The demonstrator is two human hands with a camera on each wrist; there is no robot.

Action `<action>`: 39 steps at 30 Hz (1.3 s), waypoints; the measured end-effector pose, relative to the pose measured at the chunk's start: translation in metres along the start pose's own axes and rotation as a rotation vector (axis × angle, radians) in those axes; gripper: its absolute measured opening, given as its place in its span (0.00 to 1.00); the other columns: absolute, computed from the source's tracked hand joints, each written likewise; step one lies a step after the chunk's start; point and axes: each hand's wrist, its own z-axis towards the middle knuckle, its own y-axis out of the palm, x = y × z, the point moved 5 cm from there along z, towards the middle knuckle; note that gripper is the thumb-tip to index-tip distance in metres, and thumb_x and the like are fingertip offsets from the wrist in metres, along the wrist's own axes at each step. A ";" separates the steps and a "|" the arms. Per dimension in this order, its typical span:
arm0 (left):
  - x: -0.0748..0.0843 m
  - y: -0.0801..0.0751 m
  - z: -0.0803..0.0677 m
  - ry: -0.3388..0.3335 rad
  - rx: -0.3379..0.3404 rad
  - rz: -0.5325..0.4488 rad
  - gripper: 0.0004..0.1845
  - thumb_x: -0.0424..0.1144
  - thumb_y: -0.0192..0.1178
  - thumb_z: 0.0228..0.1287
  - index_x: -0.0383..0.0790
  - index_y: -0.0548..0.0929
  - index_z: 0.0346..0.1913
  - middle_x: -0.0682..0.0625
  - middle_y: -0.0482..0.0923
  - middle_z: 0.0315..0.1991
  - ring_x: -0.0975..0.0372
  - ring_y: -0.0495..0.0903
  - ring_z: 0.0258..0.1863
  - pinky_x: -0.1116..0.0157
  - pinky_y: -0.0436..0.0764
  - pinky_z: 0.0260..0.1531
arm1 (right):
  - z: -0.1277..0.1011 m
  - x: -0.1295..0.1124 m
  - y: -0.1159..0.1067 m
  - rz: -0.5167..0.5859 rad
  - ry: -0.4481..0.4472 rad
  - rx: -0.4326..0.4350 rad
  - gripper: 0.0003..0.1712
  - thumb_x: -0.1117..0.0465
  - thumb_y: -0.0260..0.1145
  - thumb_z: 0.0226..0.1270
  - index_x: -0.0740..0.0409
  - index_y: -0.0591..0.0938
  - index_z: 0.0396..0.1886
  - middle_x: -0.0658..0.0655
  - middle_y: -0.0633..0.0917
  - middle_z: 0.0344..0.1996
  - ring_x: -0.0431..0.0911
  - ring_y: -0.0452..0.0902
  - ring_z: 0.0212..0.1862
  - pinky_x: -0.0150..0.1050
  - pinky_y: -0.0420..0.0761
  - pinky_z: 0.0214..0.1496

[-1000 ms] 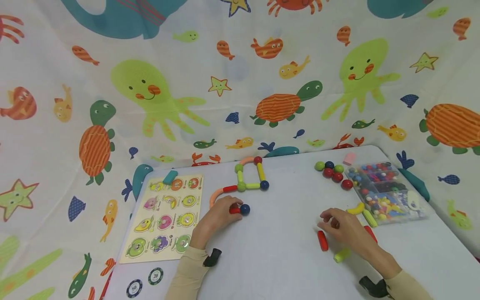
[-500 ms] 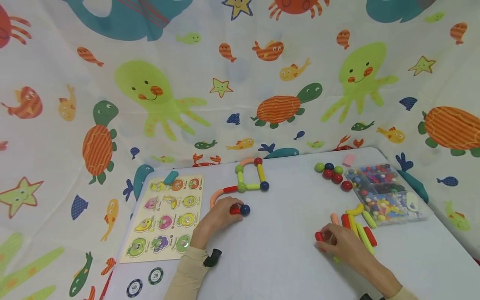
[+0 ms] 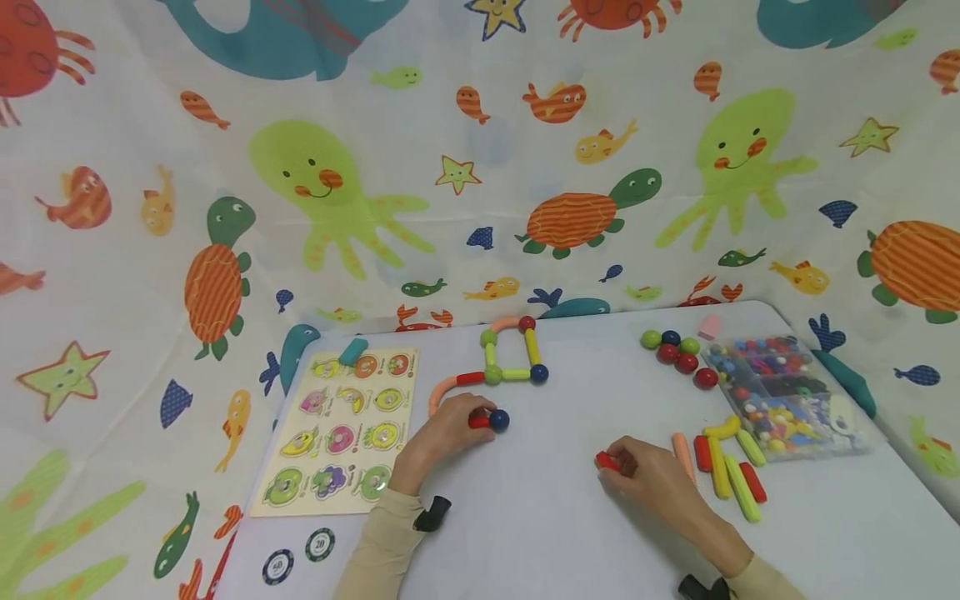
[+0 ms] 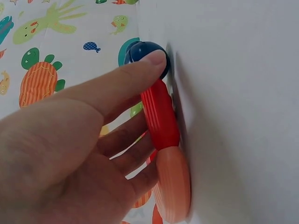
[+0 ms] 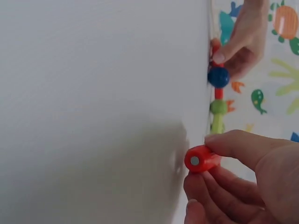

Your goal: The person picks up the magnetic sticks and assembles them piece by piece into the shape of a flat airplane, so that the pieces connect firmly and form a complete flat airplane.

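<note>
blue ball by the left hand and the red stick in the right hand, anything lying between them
Nothing: in the head view only bare white table lies between the blue ball and the red stick that the right hand pinches.

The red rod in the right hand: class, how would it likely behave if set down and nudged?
The red rod is round in section, so it would probably roll sideways. It looks rigid, held between fingertips of the right hand without bending. The metal disc on its end suggests it may snap onto other pieces.
</note>
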 end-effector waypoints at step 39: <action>0.004 -0.001 0.001 0.111 0.046 0.020 0.17 0.35 0.72 0.61 0.40 0.85 0.54 0.49 0.85 0.43 0.62 0.78 0.40 0.65 0.78 0.45 | 0.067 -0.093 0.089 0.328 -0.002 -0.016 0.15 0.56 0.75 0.62 0.59 0.81 0.42 0.47 0.83 0.27 0.37 0.77 0.29 0.29 0.78 0.33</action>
